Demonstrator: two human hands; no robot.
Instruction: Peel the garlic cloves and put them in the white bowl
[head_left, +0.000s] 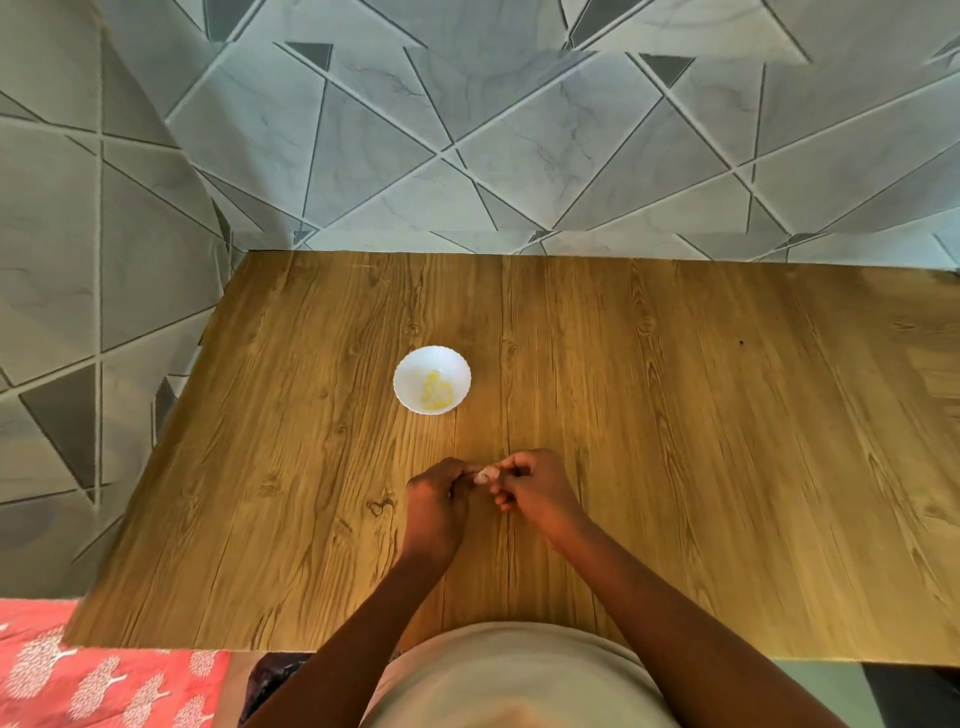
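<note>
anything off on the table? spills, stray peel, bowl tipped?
Nothing stands out. The white bowl sits upright on the wooden table with yellowish peeled cloves inside. Both the left hand and the right hand pinch one garlic clove between them. No visible spill or loose peel.

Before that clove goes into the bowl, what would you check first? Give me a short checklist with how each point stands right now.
1. Clove held securely: ok. The left hand and the right hand both pinch the garlic clove between them.
2. Clove fully peeled: cannot tell. It is small and partly hidden by fingertips.
3. White bowl upright and ready: ok. It stands on the wooden table, with yellowish peeled pieces already inside.
4. Path to the bowl free: ok. Only bare table lies between the hands and the bowl.
5. Loose skin cleared from the table: cannot tell. No scraps are plainly visible.
</note>
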